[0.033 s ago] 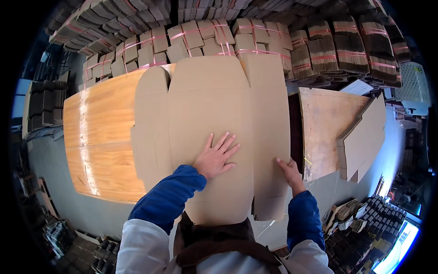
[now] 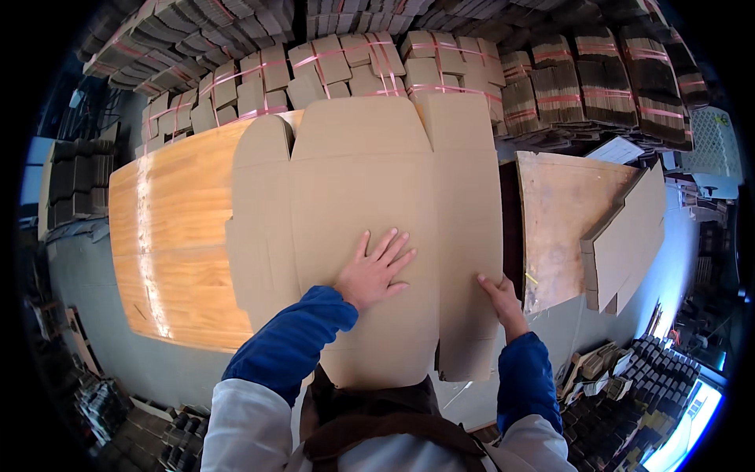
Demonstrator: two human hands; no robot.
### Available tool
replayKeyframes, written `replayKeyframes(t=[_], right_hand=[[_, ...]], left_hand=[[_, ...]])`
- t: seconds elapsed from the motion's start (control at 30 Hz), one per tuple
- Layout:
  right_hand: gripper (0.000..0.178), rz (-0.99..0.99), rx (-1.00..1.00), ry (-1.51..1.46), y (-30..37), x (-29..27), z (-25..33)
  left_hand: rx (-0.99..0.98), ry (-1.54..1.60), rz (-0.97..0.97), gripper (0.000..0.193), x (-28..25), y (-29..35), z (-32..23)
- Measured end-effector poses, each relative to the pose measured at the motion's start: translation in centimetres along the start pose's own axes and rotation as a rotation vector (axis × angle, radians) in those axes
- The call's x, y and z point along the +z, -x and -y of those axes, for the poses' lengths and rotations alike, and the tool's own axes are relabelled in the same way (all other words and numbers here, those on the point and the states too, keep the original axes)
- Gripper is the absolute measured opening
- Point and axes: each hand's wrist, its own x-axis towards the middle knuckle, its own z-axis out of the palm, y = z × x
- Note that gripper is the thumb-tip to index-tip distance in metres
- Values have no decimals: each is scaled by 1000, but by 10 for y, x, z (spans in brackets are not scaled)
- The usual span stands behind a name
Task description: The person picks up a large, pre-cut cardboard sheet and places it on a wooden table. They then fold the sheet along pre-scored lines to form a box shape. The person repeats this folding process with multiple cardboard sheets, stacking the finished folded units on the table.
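Observation:
A flat brown cardboard box blank [image 2: 362, 204] with crease lines and cut flaps lies across the wooden tabletop, its near end reaching to my body. My left hand [image 2: 373, 271] rests palm down on its middle panel, fingers spread. At the right-hand panel, my right hand [image 2: 503, 303] grips the outer edge: the thumb lies on top, and the other fingers are hidden beneath the board. Whether more blanks lie under this one I cannot tell.
The wooden tabletop [image 2: 181, 244] shows to the left. Beyond a dark gap on the right, a second wooden board [image 2: 562, 220] carries a stack of cut cardboard [image 2: 629, 236]. Bundles of cardboard [image 2: 322, 63] tied with pink strapping line the far side. More stacks [image 2: 629, 393] stand at lower right.

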Motion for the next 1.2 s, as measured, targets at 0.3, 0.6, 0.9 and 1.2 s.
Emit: replayKeyframes(t=[0.3,0.6,0.9,1.2], right_hand=[[42,-168,19,50,45,27,32],[58,-288,-46,186,68,60,37],[89,-344,-50,493,86,93,38],[95,-403,-233,676,107,119,43]], left_hand=[[29,55,-37,68,11,-3,3],[29,53,-22,70,10,5,9],[22,23,-35,71,10,17,14],[-1,-26,-5,74,8,12,5]])
